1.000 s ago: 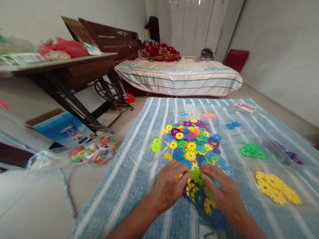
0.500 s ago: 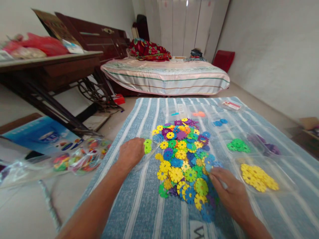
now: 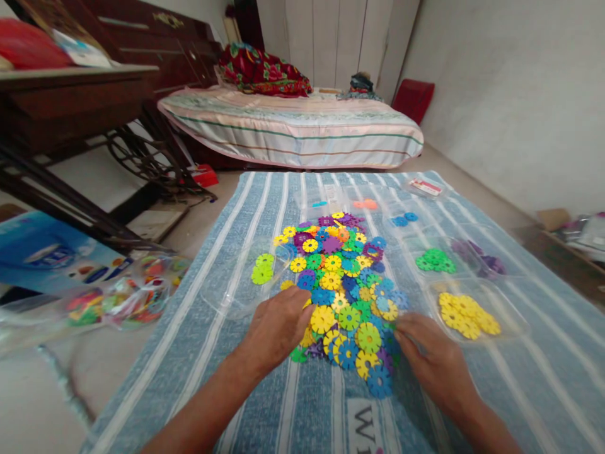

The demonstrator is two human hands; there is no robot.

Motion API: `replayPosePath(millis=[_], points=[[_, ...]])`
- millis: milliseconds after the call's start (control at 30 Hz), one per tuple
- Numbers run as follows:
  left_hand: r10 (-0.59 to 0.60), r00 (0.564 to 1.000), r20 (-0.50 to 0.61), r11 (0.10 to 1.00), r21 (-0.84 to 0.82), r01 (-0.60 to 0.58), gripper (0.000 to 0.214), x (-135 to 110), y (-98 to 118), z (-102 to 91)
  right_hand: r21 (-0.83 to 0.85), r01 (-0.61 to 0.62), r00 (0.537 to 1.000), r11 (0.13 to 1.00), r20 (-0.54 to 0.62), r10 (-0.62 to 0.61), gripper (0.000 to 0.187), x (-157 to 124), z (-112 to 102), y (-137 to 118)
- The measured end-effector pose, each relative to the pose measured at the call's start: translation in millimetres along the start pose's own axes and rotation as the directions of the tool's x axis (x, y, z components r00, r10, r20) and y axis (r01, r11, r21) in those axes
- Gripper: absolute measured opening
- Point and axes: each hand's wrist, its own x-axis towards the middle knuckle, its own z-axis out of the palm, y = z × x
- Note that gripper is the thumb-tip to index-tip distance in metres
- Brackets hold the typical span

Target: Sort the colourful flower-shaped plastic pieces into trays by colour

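Spread over the striped cloth is a pile of flower-shaped plastic discs in yellow, green, blue, purple and orange. At the pile's left edge, my left hand has its fingers curled over the discs; a bit of yellow shows at its fingertips, but what they pinch is hidden. My right hand is at the right edge, thumb and fingers drawn together beside blue discs; I cannot make out what is between them. Left of the pile, a clear plastic tray holds a few lime-green discs.
Clear trays on the right hold yellow discs, green discs and purple discs. Farther back are blue discs and orange discs. A bed stands beyond; a sewing-machine table is at left.
My left hand has moved right and nearer, from the lime-green tray to the pile, uncovering the lime-green discs. My right hand stays by the pile's right edge. The view has shifted slightly.
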Motion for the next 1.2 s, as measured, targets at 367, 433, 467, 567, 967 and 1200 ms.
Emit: replayPosePath(millis=[367,433,467,567,967,1200], points=[[0.081,0.884,-0.460,0.997,0.046,-0.067,0.019,-11,-19,50.5,-0.154,0.013,0.991,0.988,0.130,0.007,0.030,-18,18,-18],[0.080,0.872,-0.484,0.997,0.054,-0.061,0.021,-11,-19,55.4,-0.189,-0.012,0.987,0.982,0.156,0.042,0.034,-17,19,-20],[0.074,0.869,-0.489,0.997,0.053,-0.055,0.022,-11,-19,57.7,-0.197,-0.026,0.984,0.980,0.168,0.060,0.036,-18,18,-20],[0.034,0.869,-0.494,0.999,0.026,-0.024,0.025,-10,-21,64.9,-0.212,-0.065,0.980,0.975,0.172,0.103,0.037,-21,15,-18],[-0.005,0.910,-0.415,0.980,-0.181,-0.077,0.034,-13,-9,80.1,-0.186,0.078,0.997,0.979,0.030,-0.074,0.021,-22,18,-12],[0.003,0.893,-0.449,0.973,-0.205,-0.107,0.033,-13,-11,79.0,-0.126,0.127,0.988,0.984,-0.070,-0.137,0.018,-1,3,-18]])
